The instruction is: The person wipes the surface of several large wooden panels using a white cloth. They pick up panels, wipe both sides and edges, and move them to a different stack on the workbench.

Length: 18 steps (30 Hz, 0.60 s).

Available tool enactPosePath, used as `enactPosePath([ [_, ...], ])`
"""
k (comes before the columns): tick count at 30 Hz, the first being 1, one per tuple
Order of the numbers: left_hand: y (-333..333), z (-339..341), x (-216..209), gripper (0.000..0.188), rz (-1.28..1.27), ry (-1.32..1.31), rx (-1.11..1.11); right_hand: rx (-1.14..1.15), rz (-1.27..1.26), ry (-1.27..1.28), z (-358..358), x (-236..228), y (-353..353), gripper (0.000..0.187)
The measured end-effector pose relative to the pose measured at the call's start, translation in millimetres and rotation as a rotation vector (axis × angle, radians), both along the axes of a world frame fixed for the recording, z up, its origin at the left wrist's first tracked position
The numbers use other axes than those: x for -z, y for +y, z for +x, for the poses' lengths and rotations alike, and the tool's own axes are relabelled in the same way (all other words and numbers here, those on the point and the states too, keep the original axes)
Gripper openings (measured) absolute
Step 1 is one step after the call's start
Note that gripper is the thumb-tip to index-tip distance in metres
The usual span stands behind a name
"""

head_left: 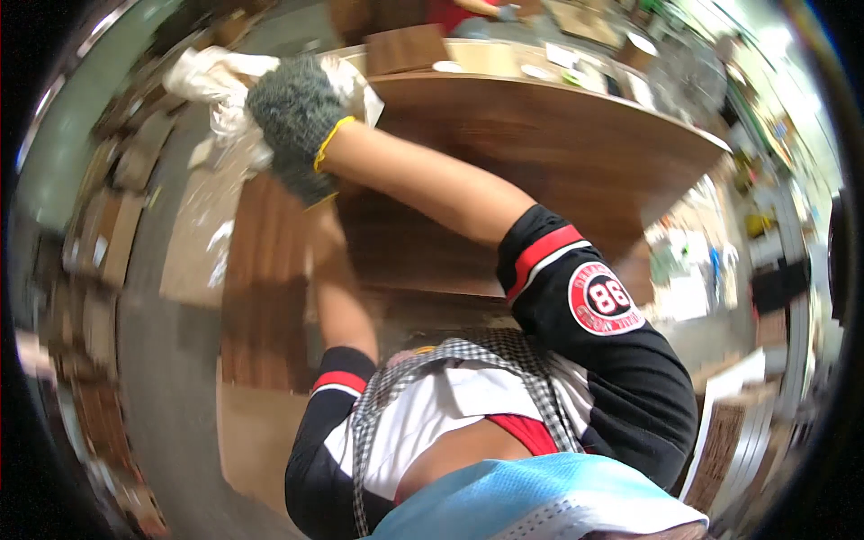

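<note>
Both my hands wear dark grey knitted gloves with yellow cuff edges and meet at the upper left, beyond the end of a brown wood-grain panel [504, 135]. My right hand [295, 101] crosses over, its fingers closed on a crumpled white cloth [211, 76]. Folds of that white material stick out on both sides of the glove. Just below it is my left hand [301, 175], mostly covered by the right one, so its fingers are hidden. Under my left forearm lies a second brown wood-grain panel [256, 288].
Across the big panel stands a table [486, 58] bearing a brown board [405, 49], rolls of tape and papers. A person's gloved hand [507, 13] shows at the far edge. Stacked boards [117, 234] line the left; more boards [733, 441] lean at lower right.
</note>
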State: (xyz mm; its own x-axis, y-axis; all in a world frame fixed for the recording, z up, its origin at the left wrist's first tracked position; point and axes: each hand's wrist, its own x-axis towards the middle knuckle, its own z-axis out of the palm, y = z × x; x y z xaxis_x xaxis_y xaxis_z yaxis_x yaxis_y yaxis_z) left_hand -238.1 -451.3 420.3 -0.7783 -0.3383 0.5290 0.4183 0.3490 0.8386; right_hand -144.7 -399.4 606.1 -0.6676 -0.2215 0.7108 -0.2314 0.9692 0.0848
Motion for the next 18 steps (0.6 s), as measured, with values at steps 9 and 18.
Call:
enactPosePath([
  [9,-15.1,10.0,-18.3,0.049,0.057,0.088,0.143,0.459,0.042,0.465,240.3,54.4,318.4,0.037],
  [18,-68.1,-11.8,64.1,0.052,-0.044,0.014,0.523,0.955,-0.436,0.511,448.9,194.6,510.0,0.042],
])
